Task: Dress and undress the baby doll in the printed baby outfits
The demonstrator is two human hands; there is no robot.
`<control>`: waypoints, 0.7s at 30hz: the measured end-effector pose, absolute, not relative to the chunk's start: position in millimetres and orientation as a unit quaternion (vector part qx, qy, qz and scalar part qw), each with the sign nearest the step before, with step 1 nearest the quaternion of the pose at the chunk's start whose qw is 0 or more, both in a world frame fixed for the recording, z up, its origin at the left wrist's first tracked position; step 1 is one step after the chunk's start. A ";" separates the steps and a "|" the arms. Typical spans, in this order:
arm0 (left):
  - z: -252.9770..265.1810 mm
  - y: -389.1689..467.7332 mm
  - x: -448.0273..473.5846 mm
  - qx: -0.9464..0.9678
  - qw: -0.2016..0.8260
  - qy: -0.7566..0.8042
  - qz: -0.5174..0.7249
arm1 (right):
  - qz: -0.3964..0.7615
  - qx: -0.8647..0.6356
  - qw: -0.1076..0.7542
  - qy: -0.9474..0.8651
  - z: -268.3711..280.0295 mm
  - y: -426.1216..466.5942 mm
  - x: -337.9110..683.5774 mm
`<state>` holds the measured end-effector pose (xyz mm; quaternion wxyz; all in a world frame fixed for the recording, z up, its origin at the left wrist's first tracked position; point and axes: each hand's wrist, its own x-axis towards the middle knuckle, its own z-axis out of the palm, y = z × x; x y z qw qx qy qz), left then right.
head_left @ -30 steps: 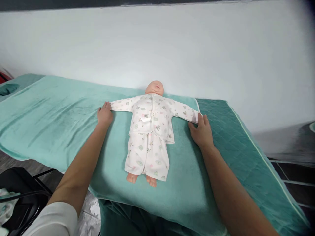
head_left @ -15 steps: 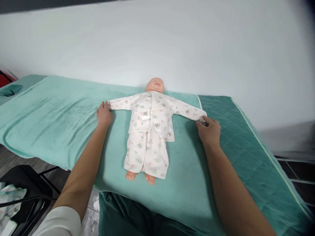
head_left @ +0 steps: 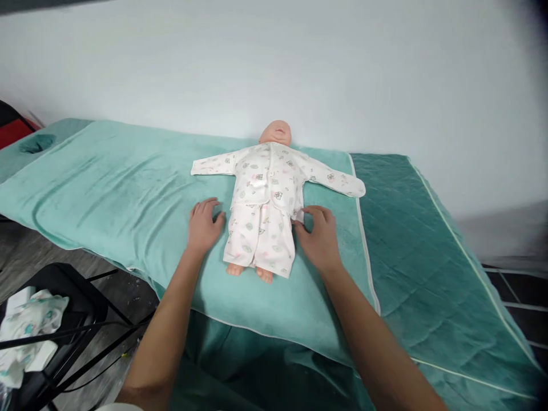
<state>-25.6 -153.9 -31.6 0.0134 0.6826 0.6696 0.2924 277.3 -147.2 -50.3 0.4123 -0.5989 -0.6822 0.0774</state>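
White wall [head_left: 385, 74], dimmer at right | grey floor [head_left: 25, 251] | black chair [head_left: 71, 288] lower left

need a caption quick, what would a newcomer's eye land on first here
First, the bald, smooth-surfaced baby doll, face up near the picture's centre, in a white printed cloth jacket and matching trousers. Under it spreads a pale green plush blanket. The bare right hand pinches the jacket's lower corner.

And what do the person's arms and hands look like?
The left hand and right hand are bare, with no gloves, rings or watch showing. The forearms are bare too. A bit of white sleeve peeks in below the left one.
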 end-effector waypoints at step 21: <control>-25.8 -135.2 12.1 0.689 0.004 0.663 0.293 | 0.106 -0.615 0.412 -0.664 -33.7 -154.9 254.7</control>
